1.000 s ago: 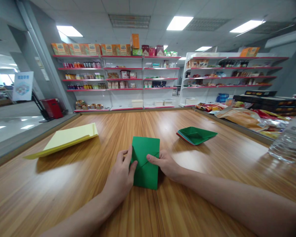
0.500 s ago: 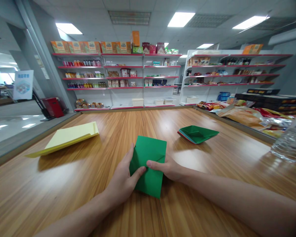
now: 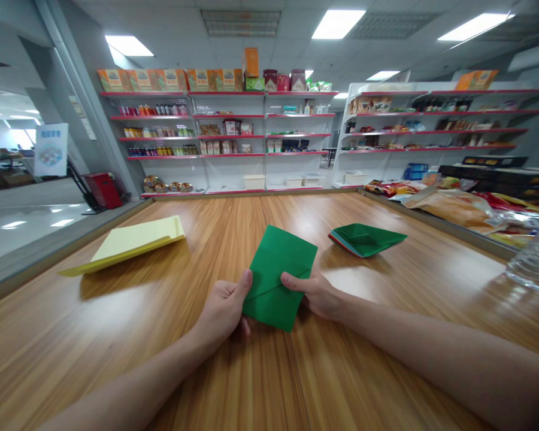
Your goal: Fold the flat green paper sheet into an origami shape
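Note:
A folded sheet of green paper [image 3: 278, 263] is held above the table in front of me, tilted, with a slanting fold edge across its face. My left hand [image 3: 228, 305] grips its left edge, thumb on the front and fingers behind. On the right edge my right hand [image 3: 317, 293] pinches it, its thumb lying on the front near the fold edge. To the right rests a stack of folded paper [image 3: 363, 239], green on top with red and light blue layers beneath. At the left lies yellow paper [image 3: 137, 239] with a folded-up front edge.
The wooden table [image 3: 197, 383] has a raised rim. Beyond its right rim are packaged snacks [image 3: 453, 206] and dark boxes [image 3: 498, 173]. A clear plastic bottle [image 3: 534, 260] stands at the right. Stocked shelves [image 3: 224, 134] line the back wall.
The green paper has moved up slightly and tilted clockwise. My left thumb has shifted from the middle of its face to the left edge. The view has also shifted a little.

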Demonstrator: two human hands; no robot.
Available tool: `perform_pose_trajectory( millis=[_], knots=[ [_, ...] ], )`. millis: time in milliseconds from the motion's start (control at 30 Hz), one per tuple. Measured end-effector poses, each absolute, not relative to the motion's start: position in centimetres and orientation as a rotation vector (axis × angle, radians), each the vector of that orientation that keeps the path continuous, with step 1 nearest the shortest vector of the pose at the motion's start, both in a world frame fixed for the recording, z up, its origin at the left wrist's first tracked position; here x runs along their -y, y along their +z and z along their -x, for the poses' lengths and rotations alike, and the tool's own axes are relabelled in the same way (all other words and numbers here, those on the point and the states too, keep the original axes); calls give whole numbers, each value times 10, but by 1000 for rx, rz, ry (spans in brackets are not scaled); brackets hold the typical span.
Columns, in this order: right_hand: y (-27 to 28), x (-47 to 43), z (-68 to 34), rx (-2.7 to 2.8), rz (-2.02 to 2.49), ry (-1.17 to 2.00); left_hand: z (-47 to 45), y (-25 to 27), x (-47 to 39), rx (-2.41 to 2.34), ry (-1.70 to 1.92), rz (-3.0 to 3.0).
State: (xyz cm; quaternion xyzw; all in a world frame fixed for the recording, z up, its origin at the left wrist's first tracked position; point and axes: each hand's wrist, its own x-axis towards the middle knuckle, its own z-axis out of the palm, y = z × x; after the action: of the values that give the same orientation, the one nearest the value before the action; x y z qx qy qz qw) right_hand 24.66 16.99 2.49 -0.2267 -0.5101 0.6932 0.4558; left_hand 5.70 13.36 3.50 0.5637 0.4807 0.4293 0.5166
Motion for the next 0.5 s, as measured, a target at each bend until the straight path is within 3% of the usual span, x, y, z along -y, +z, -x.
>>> perform_pose_trajectory(
  millis=[500],
  knots=[
    [37,-168,-240,977,643,1757,-50,30,-139,-998,1152,-1339]
  ],
)
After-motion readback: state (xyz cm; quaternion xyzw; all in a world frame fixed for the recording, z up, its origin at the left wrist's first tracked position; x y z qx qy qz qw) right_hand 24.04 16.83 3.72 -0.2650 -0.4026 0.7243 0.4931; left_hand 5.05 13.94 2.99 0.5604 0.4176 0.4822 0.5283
